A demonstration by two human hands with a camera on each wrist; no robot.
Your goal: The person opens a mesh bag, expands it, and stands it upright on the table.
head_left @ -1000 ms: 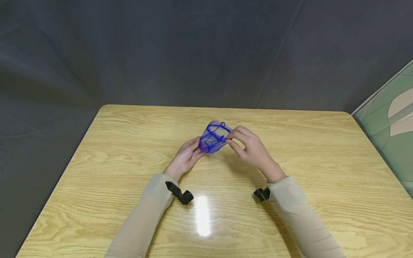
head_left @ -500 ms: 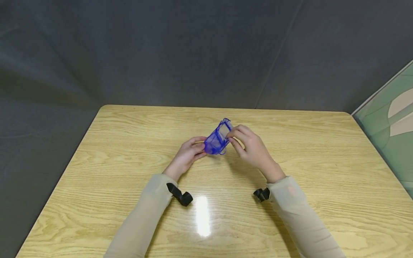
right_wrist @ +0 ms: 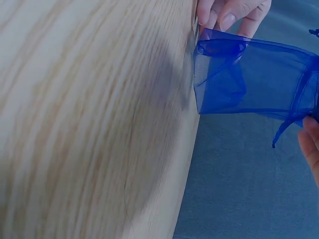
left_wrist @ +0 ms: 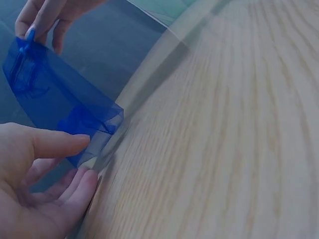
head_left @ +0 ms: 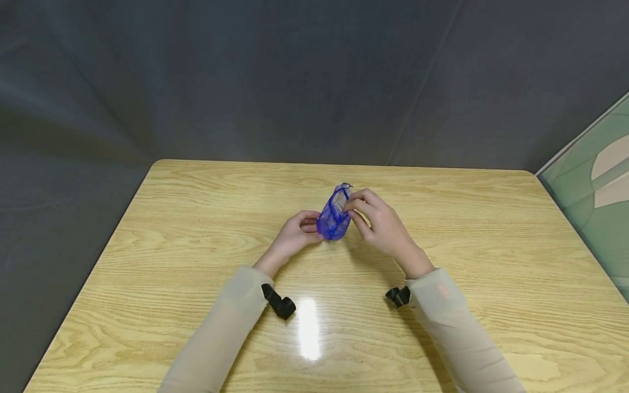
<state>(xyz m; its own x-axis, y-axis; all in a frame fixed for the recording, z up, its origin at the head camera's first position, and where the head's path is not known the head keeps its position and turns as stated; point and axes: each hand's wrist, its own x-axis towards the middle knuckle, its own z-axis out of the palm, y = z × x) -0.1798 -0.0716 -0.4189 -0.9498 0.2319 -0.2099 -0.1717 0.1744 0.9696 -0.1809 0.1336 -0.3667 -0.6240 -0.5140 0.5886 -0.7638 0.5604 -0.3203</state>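
A sheer blue organza drawstring pouch (head_left: 333, 222) hangs tilted between both hands above the table, its mouth up and toward the right. My right hand (head_left: 380, 224) pinches the rim near the drawstring between thumb and fingers. At the lower end, my left hand (head_left: 295, 233) holds the pouch's bottom, thumb on one side and fingers on the other. In the left wrist view the left thumb (left_wrist: 65, 143) lies against the fabric. A darker blue patch (right_wrist: 229, 92) shows through the lower part; whether it is folded cloth or something inside, I cannot tell.
The wood-grain table (head_left: 196, 218) spreads around both hands, with a bright light reflection near its front. A dark curtain (head_left: 275, 82) stands behind the far edge. A green patterned panel (head_left: 594, 191) is at the right.
The pouch has turned more upright, its lower end shifting right and toward me. My left hand has moved right with it and changed its hold, while the right hand stays almost still.
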